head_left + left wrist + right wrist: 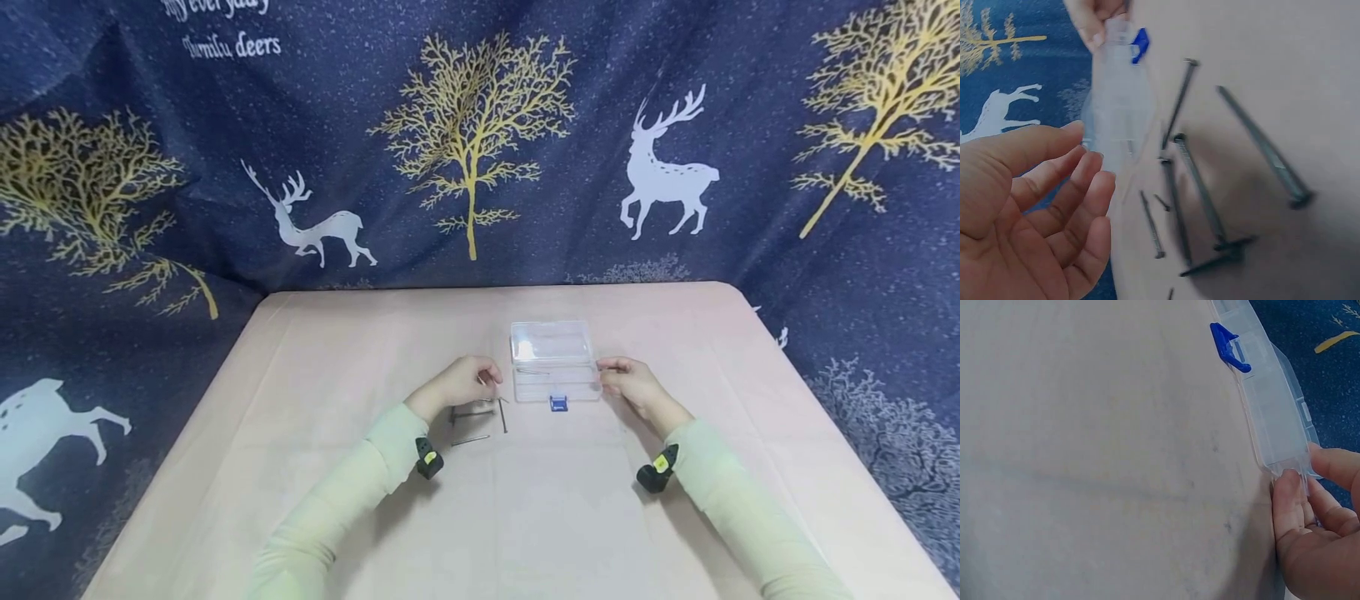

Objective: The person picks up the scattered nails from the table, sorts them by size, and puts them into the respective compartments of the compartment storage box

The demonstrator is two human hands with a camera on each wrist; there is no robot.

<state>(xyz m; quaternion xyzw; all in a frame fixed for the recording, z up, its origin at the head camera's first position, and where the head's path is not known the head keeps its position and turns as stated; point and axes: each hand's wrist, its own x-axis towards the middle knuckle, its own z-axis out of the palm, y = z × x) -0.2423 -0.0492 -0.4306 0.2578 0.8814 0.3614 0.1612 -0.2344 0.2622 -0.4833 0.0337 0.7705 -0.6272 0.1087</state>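
Observation:
A clear plastic storage box (536, 392) with a blue latch (558, 403) stands with its lid (555, 340) raised. Thin nails (532, 372) lie inside its rear part. My right hand (633, 385) pinches the box's right end between thumb and fingers, as the right wrist view confirms. Left of the box, my left hand (468, 381) hovers above the table, thumb and index fingertip together on what looks like a thin nail, mostly hidden. Below it lie several loose dark nails (1260, 144) of different lengths, among them one long nail (470, 440) nearest me.
The table (525, 517) has a pale pink cover. Behind it hangs a dark blue cloth (420, 208) printed with deer and trees. A black wrist camera (429, 460) sits on the left sleeve and another camera (657, 471) on the right.

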